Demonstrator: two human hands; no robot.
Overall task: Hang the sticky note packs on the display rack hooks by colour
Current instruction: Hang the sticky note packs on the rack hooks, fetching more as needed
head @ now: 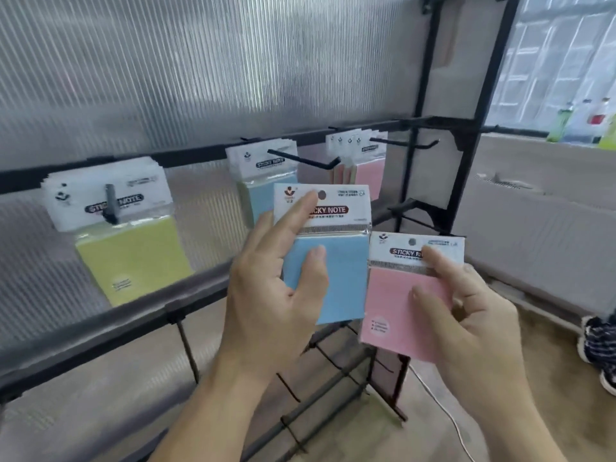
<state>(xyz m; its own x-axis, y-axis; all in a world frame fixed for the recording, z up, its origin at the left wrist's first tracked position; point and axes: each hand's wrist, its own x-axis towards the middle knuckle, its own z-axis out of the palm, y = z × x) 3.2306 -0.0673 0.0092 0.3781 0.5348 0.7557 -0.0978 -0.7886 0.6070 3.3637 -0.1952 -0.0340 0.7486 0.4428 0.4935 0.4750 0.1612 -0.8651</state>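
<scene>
While the left hand point(273, 305) pinches a blue sticky note pack point(340, 271) with its thumb on the blue face and its forefinger laid up across the white header, the right hand point(473, 315) pinches a pink sticky note pack point(390, 305) in much the same way: thumb on the pink pad, forefinger on the printed header, the other fingers behind. The two packs are held upright in front of the display rack point(200, 153), just beside each other, the blue one higher and to the left, its lower right corner close to the pink header.

Behind them three hooks on the rack's upper bar carry stock – a bunch of yellow packs point(133, 255) on the left, blue packs point(256, 191) in the middle on a long black hook point(300, 158), and pink packs point(368, 171) further right. The held blue pack partly covers the hanging blue ones. A ribbed translucent panel point(166, 61) backs the rack. On the floor at the right lie a white cable point(443, 408) and a dark patterned shoe point(596, 345); blurred bottles point(563, 125) stand on a ledge by the window.
</scene>
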